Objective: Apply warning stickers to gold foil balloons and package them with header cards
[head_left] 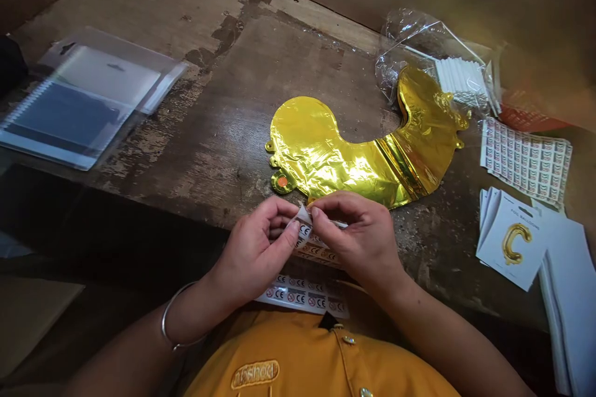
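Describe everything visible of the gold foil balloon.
The gold foil balloon is flat and uninflated, a shiny, wrinkled curved shape with rounded ends and sharp creases right of its middle. Small tabs line its left edge, one with an orange spot. It lies on the worn wooden table, its right end by the clear bag of white sticks; the hands are at its near edge.

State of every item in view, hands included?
Left hand: pinched on sticker sheet
Right hand: pinched on sticker sheet
Sticker sheet: tip bent up
Gold balloon: flat, creased, uninflated
Balloon cards: fanned pile, C showing
Plastic sleeves: lying flat, overlapping
Bag: crumpled, holding white sticks
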A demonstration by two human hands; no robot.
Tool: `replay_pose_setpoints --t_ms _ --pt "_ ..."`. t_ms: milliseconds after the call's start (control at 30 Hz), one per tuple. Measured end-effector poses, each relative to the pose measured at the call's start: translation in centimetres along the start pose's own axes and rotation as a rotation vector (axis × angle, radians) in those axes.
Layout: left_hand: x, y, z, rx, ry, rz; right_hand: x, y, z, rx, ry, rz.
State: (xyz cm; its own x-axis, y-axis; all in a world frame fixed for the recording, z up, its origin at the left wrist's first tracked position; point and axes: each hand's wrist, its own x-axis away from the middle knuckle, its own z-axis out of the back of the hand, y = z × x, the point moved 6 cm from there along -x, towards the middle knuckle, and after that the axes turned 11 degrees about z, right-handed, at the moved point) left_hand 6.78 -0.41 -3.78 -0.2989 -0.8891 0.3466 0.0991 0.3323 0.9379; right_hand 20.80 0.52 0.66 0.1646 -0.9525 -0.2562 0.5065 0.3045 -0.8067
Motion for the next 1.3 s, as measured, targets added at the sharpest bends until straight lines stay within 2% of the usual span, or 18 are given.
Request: replay_pose_setpoints --t_ms 100,200,267,333,400,433,500,567,667,733,800,900,967,1033,1133,1300 --pt "0.0 0.0 0.0 0.111 0.021 -0.028 0.0 0.6 -0.2 -0.089 0.005 -0.090" --pt "0.0 0.5 0.2 0.000 0.073 -0.145 -0.1 0.8 -0.2 -0.133 0.004 -0.132" --pt "-0.1 0.7 0.3 -0.116 0.078 -0.184 -0.1 0.5 0.2 -0.101 0.039 -0.104" --pt "-0.3 0.8 0.2 -0.186 0.065 -0.185 -0.2 -0.6 1.3 0.077 0.140 0.058" --pt "-0.4 1.0 0.2 -0.182 0.045 -0.182 0.3 -2.2 1.8 0.327 0.223 0.320" --pt "-0.4 1.1 0.1 -0.159 0.036 -0.183 0.7 -3.0 1.6 0.427 0.222 0.453" --pt "-0.3 1.2 0.1 -0.109 0.020 -0.174 1.4 -3.7 0.5 0.532 0.129 0.642" --pt "-0.1 1.2 0.2 -0.065 0.010 -0.164 1.9 -3.7 -0.4 0.548 0.008 0.706" --pt "0.0 1.1 0.5 -0.022 0.009 -0.158 1.8 -3.7 0.1 0.465 -0.050 0.634" --pt "0.0 0.9 0.7 -0.028 0.034 -0.147 1.1 -3.6 1.3 0.386 -0.026 0.516" --pt "-0.1 0.8 0.8 -0.056 0.045 -0.143 -0.1 -3.1 2.3 0.326 -0.058 0.364" --pt "-0.2 1.0 0.3 -0.097 -0.001 -0.196 -1.8 -1.5 2.0 0.194 -0.282 0.168" --pt "-0.2 1.2 0.1 -0.122 -0.030 -0.235 -2.6 -0.7 1.2 0.068 -0.437 0.087" --pt "-0.1 1.3 0.0 -0.145 -0.040 -0.256 -3.0 -0.1 0.5 -0.018 -0.537 0.023" --pt "-0.2 1.3 0.0 -0.177 -0.043 -0.257 -3.5 0.0 0.3 0.003 -0.581 0.000" --pt "-0.6 0.9 0.5 -0.208 -0.022 -0.202 -3.4 -1.0 0.7 0.111 -0.578 0.117"
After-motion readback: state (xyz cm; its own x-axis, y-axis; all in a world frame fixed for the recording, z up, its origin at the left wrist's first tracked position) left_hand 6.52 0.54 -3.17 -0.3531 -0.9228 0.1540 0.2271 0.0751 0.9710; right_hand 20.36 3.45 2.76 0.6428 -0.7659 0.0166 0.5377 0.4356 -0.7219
